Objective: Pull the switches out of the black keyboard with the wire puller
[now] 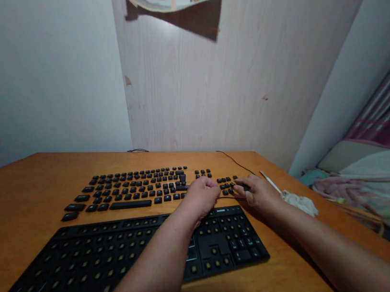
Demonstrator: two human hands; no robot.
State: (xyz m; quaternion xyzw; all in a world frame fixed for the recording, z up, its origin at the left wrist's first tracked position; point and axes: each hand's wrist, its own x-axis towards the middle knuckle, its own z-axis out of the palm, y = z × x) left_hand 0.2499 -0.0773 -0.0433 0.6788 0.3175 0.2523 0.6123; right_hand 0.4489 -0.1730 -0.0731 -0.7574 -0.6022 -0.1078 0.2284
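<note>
A black keyboard [208,239] lies across the desk, most of its key posts bare; several keycaps [243,255] sit on its number pad at the lower right. Behind it, loose black keycaps [128,184] are laid out in keyboard order, with a long space bar [130,205] at the front. My left hand [204,195] is closed above the keyboard's rear edge, fingers curled together; what they hold, if anything, is hidden. My right hand [254,191] is over the loose number-pad keycaps [224,186], its fingertips closed on a small black keycap [232,185].
A white stick-like tool [270,182] and a crumpled pale cloth [299,202] lie right of my right hand. A thin black cable [235,160] runs along the back of the wooden desk [23,189]. Beyond the right edge is a bed with bedding [374,183].
</note>
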